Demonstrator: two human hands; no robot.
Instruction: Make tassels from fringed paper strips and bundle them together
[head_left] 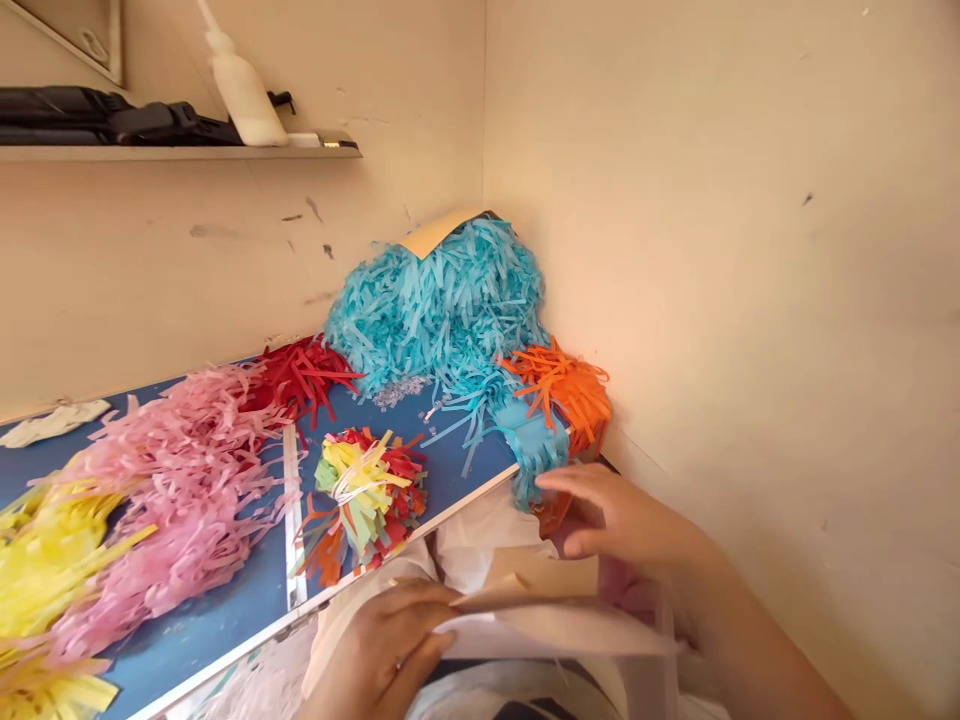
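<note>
My left hand (397, 640) is closed on the left end of a pale cardboard piece (555, 625) above my lap. The piece has a tan upper part and a whitish strip along its front. My right hand (622, 515) is over the right side, thumb and fingers apart, holding nothing that I can see. Its fingertips are close to a blue fringed paper strip (536, 445) hanging over the table edge; whether they touch it, I cannot tell. Orange paper fringe (566, 385) lies just beyond that hand.
On the blue table (210, 625) lie a big light-blue fringe heap (442, 310), pink fringe (180, 480), yellow fringe (52, 560), red fringe (300, 375) and a tied multicolour bundle (367, 490). A wall shelf (180, 153) holds a white bottle (247, 95). Walls meet behind.
</note>
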